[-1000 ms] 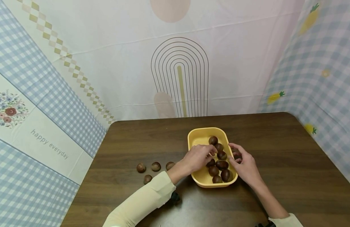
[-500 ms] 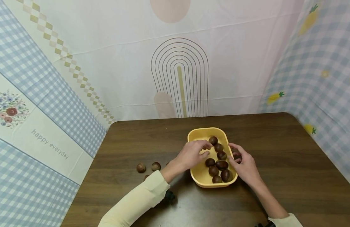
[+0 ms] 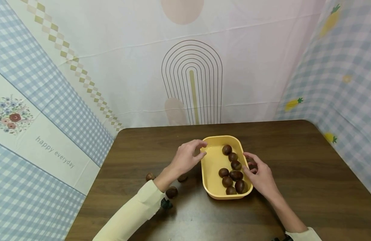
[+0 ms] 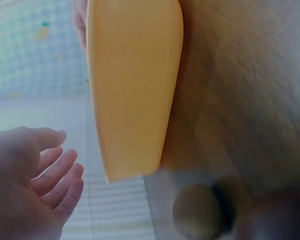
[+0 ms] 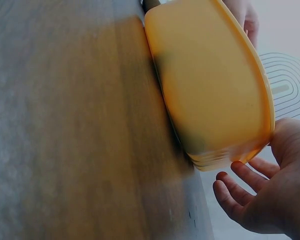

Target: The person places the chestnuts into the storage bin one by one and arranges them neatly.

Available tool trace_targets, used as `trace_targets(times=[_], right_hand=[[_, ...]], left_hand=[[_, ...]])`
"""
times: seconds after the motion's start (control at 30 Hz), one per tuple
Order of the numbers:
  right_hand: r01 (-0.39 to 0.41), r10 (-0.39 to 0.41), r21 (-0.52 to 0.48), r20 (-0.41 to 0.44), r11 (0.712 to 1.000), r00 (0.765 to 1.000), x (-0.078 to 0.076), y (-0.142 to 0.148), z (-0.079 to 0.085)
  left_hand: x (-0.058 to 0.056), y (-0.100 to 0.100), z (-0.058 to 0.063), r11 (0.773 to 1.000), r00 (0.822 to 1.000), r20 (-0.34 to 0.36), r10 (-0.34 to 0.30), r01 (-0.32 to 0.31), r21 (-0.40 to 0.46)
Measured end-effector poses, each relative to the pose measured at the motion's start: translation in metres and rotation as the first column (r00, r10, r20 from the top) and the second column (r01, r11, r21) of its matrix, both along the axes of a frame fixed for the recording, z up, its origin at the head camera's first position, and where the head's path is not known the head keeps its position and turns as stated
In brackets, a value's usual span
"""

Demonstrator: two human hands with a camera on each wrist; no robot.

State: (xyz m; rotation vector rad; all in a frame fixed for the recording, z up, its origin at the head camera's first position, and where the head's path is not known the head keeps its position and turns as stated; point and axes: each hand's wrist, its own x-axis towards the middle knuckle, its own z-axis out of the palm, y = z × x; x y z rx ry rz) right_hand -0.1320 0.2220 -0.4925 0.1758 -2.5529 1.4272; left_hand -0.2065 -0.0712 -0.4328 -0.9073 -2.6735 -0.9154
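A yellow rectangular plastic box (image 3: pixel 210 174) stands on the table, several brown chestnuts (image 3: pixel 236 175) lying in its right half. My left hand (image 3: pixel 186 156) hovers at the box's left rim, fingers parted and nothing between them; in the left wrist view its fingers are loosely bent beside the box wall. My right hand (image 3: pixel 260 174) rests against the box's right side, thumb and index fingertips at the rim. From the right wrist, its other fingers (image 5: pixel 235 192) show loosely bent below the rim, outside the wall. More chestnuts (image 3: pixel 171 192) lie left of the box, partly hidden by the left forearm.
The dark wooden table (image 3: pixel 305 160) extends past the box on both sides. A patterned cloth (image 3: pixel 248 67) hangs behind its far edge, with blue checked cloth (image 3: pixel 348 110) at the right.
My left hand has drawn back leftward from over the chestnuts in the box to its left rim. A loose chestnut beside the left wrist has come into sight. The right hand stays in place.
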Motion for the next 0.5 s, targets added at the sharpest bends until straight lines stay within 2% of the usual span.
trace_targets(times=[0.5], right_hand=[[0.002,-0.002,0.0,0.005,1.0,1.0,-0.001,0.0,-0.001]], left_hand=[[0.005,-0.068,-0.002,0.99,0.992,0.022,0.12,-0.122,0.064]])
